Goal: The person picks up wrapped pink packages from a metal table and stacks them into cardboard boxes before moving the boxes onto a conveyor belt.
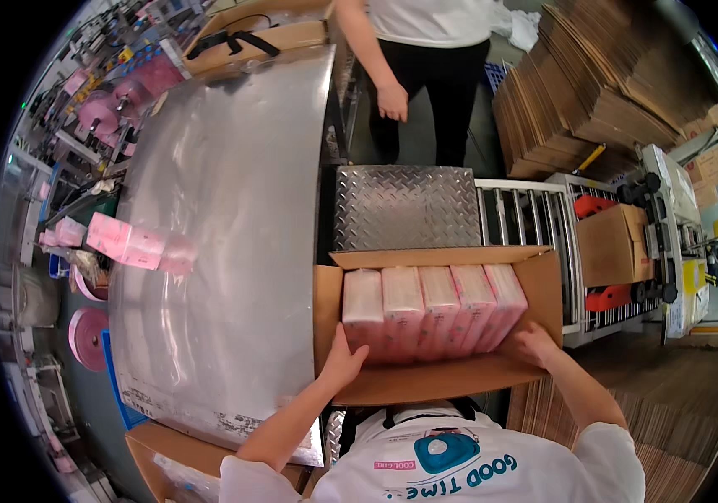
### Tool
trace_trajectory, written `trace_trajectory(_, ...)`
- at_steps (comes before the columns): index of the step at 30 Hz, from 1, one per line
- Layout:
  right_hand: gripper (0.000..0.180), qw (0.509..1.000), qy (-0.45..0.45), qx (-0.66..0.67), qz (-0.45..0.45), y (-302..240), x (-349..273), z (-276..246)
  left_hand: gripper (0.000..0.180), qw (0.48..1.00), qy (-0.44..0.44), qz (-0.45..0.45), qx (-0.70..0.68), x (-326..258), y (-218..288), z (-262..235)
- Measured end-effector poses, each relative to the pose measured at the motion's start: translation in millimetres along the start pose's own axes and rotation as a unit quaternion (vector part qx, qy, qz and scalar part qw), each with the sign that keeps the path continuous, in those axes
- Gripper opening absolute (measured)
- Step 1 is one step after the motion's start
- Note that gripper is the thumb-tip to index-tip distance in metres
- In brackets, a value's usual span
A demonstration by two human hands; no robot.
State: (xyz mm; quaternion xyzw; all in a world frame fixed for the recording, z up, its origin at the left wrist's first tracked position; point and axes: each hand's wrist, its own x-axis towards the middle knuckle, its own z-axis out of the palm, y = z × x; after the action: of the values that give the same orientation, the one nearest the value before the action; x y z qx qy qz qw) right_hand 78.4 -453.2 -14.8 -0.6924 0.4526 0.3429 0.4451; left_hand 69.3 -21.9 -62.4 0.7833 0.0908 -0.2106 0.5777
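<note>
In front of me stands an open cardboard box (426, 387) with its flaps folded outward. A row of several pink-and-white plastic-wrapped packs (439, 314), which look like tissue packs, stands upright inside it. My left hand (344, 359) is at the box's near left corner, thumb and fingers apart, touching or close beside the leftmost pack (363, 310). At the near right corner my right hand (535, 344) reaches in by the rightmost pack, its fingers bent. What those fingers press or grip is hidden.
A large sheet-metal table (225, 210) lies to the left, with pink packs (128, 241) at its far side. Beyond the box are a diamond-plate platform (405, 205) and a roller conveyor (522, 214) leading to a taping machine holding a carton (615, 246). Another person (430, 75) stands opposite. Flattened cardboard (585, 84) is stacked behind.
</note>
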Motion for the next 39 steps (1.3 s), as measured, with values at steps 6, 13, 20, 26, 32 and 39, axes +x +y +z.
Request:
trace_trajectory(6, 0.109, 0.837, 0.088, -0.363, -0.4, -33, -23, 31, 0.085, 0.862, 0.014, 0.239, 0.447, 14, 48, 29)
trace_trajectory(13, 0.116, 0.842, 0.0, -0.506, -0.186, -140, 75, 136, 0.076, 0.844, -0.036, 0.177, 0.504, 126, -20, 42)
trace_trajectory(20, 0.092, 0.85, 0.061, -0.413, -0.322, -54, 206, 161, 0.061, 0.927, -0.148, 0.02, 0.344, 122, -3, 45)
trace_trajectory(26, 0.043, 0.721, 0.029, -0.455, -0.522, -9, 150, 127, 0.056, 0.985, 0.073, 0.155, 0.033, -86, 64, -92)
trace_trajectory(32, 0.04, 0.559, -0.234, -0.628, -0.489, -30, 151, 152, 0.042, 0.532, 0.812, -0.147, 0.188, -353, -91, -185)
trace_trajectory(39, 0.038, 0.688, -0.226, -0.495, -0.481, -125, 65, 251, 0.054, 0.64, 0.65, -0.409, -0.034, -358, -171, -148)
